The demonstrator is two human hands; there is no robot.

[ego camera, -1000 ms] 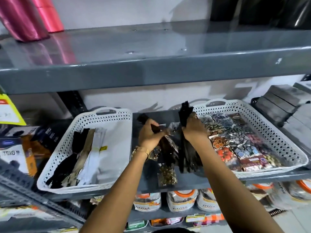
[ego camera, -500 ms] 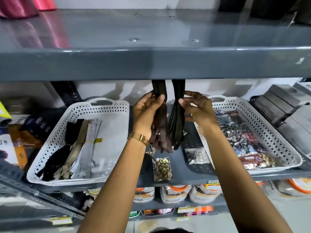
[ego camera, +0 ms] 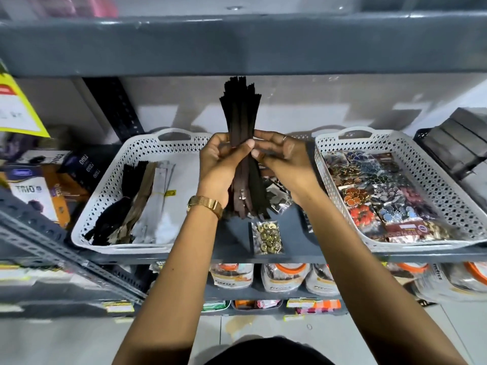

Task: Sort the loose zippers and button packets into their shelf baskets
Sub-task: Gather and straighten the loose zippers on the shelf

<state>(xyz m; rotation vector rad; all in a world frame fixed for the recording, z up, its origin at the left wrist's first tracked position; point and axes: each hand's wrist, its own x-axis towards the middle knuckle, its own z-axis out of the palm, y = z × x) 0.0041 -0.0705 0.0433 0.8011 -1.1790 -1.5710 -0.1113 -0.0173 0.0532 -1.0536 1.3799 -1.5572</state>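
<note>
A bundle of dark brown and black zippers [ego camera: 241,111] stands upright between the two baskets. My left hand [ego camera: 218,164] is wrapped around its middle, and my right hand [ego camera: 284,159] pinches it from the right side. The left white basket [ego camera: 110,185] holds black, tan and white zippers [ego camera: 134,204]. The right white basket [ego camera: 432,177] is filled with colourful button packets [ego camera: 382,196]. A clear packet of gold buttons [ego camera: 267,237] lies on the grey shelf [ego camera: 295,233] between the baskets, and other clear packets [ego camera: 276,196] lie partly hidden behind my hands.
A grey upper shelf [ego camera: 237,43] hangs close above the bundle's top. Boxes [ego camera: 34,191] stand left of the left basket and dark grey stacks [ego camera: 458,148] right of the right one. Packaged goods [ego camera: 284,277] fill the shelf below.
The two separate zipper bunches have come together into one bundle held by both hands. It has been lifted off the shelf and stands upright. The view has dropped slightly.
</note>
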